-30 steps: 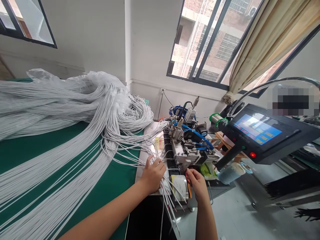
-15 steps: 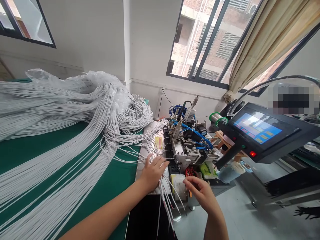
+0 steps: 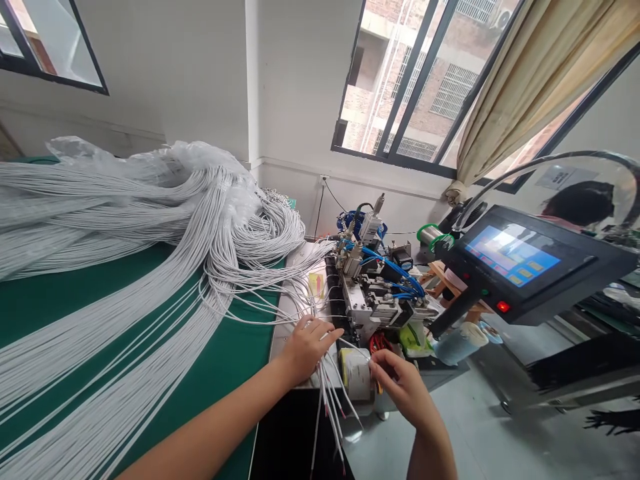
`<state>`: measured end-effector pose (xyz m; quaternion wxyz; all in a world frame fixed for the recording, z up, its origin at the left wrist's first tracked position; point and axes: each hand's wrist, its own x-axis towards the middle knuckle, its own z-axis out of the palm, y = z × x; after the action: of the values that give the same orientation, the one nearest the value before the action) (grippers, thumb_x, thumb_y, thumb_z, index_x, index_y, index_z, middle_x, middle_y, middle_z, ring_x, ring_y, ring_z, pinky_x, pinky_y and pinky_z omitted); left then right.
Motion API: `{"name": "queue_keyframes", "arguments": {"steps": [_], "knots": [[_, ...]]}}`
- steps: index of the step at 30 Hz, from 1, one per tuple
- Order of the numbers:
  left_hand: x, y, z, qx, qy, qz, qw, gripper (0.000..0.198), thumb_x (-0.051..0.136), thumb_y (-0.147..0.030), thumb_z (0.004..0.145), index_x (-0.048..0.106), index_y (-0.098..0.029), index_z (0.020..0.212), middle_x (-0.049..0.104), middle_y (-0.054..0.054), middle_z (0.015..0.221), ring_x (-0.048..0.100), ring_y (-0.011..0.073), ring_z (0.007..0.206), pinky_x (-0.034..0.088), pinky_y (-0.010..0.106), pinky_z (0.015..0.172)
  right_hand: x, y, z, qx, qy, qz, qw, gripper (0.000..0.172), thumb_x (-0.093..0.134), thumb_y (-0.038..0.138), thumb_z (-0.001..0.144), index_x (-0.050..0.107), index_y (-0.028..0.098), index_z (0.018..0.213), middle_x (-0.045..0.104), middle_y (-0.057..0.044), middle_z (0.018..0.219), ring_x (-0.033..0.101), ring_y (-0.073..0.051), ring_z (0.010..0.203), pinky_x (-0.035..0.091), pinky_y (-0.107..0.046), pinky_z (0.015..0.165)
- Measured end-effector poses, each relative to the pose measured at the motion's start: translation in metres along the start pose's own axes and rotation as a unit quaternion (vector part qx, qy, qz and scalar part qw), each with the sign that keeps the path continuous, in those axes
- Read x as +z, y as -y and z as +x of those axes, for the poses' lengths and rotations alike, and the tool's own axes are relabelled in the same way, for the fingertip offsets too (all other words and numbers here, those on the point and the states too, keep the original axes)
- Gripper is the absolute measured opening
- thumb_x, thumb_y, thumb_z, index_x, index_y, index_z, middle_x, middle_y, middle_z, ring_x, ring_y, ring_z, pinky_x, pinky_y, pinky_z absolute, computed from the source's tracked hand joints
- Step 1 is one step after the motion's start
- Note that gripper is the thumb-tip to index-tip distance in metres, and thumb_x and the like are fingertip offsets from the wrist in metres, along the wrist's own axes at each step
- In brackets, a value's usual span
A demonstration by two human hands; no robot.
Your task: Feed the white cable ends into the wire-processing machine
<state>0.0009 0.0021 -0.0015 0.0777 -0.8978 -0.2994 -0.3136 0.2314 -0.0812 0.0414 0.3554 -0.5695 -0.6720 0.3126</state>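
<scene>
Right grip [image 3: 400, 390] pinches one wire [image 3: 356, 348] by its end; it runs left to the bundle [image 3: 327, 390] under the outstretched left grip [image 3: 305, 347].

Smooth, matt white plastic sheathing on the wires [image 3: 150, 280]. Matt green covering on the tabletop [image 3: 60, 293], cloth or mat hard to tell. Thin clear plastic bag [image 3: 150, 157] — crinkled, glossy. Bare metal on the machine [image 3: 373, 303], silvery and brushed, with glossy blue plastic tubes [image 3: 395, 267]. Matt black plastic on the control panel [image 3: 575, 280] casing — glassy, shining screen [image 3: 513, 257]. Shiny green wire on a spool [image 3: 431, 235]. Beige cloth in the curtain [image 3: 530, 73], soft and dull. Dark, smooth metal window frame [image 3: 390, 162]. Plain matt paint on the wall [image 3: 200, 80]. Pale, smooth floor [image 3: 475, 433] with a faint sheen.
</scene>
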Motion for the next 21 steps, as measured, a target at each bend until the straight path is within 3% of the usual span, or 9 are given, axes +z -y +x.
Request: {"name": "queue_keyframes", "arguments": {"steps": [3,8,15,21], "knots": [[-0.002,-0.001,0.002,0.043,-0.009,0.005,0.999,0.036,0.046,-0.013,0.092,0.051,-0.02,0.126,0.064,0.005,0.106,0.058,0.0163,0.098,0.037,0.037,0.094,0.005,-0.003,0.007,0.006,-0.084,0.003,0.996,0.031,0.057,0.046,0.085,0.065,0.018,0.077,0.062,-0.005,0.069,0.054,-0.019,0.064,0.041,-0.026,0.057],[-0.007,-0.001,0.004,0.113,-0.009,-0.012,0.993,0.028,0.04,-0.015,0.096,0.055,-0.017,0.119,0.065,0.004,0.093,0.059,0.0144,0.085,0.045,0.032,0.081,0.017,-0.006,0.012,0.006,-0.145,0.037,0.989,0.028,0.064,0.046,0.081,0.066,0.018,0.08,0.064,-0.006,0.074,0.056,-0.021,0.067,0.043,-0.028,0.06],[-0.005,0.0,0.002,0.116,-0.002,-0.015,0.993,0.031,0.039,-0.014,0.092,0.055,-0.015,0.119,0.061,0.003,0.077,0.057,0.0154,0.07,0.047,0.031,0.07,0.021,-0.018,0.015,0.035,-0.237,0.222,0.945,0.03,0.072,0.045,0.074,0.067,0.018,0.087,0.06,-0.003,0.07,0.05,-0.015,0.06,0.04,-0.025,0.054],[-0.005,-0.002,0.003,0.108,-0.016,-0.011,0.994,0.025,0.038,-0.015,0.094,0.056,-0.017,0.112,0.06,0.0,0.07,0.056,0.0138,0.065,0.045,0.03,0.07,0.029,-0.019,0.018,0.044,-0.275,0.244,0.929,0.036,0.071,0.047,0.075,0.07,0.016,0.093,0.063,-0.004,0.071,0.045,-0.013,0.054,0.037,-0.025,0.05]]}}
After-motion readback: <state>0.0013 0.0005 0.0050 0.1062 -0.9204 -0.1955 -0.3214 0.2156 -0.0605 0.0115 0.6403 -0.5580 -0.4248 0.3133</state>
